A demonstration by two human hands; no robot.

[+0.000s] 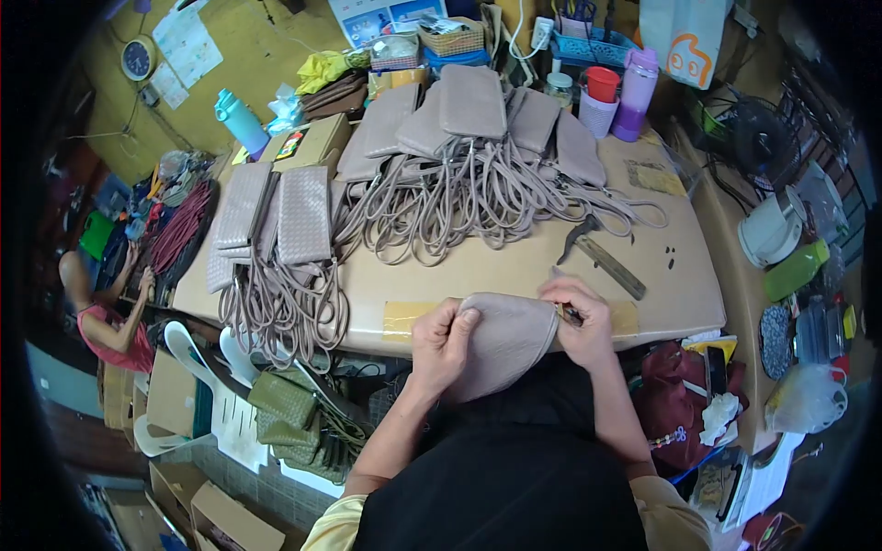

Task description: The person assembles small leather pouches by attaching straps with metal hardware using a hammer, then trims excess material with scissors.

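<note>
A taupe leather pouch (503, 340) is held up in front of my body, over the table's front edge. My left hand (443, 344) is closed on its left side, thumb on top. At the pouch's upper right corner, my right hand (581, 317) is closed, its fingers curled at the edge. A small dark item shows between those fingers, too hidden to name. Beyond my right hand, a hammer (606, 262) with a wooden handle lies on the table. Finished-looking taupe pouches (473, 101) with long looped straps (450, 207) are heaped at the back.
Another stack of woven taupe pouches (304, 216) lies left on the table (514, 275). Bottles, cups and baskets line the back. Green woven bags (289, 413) rest on a white chair (234, 413); a dark red bag (675, 395) sits right. A person (115, 321) is far left.
</note>
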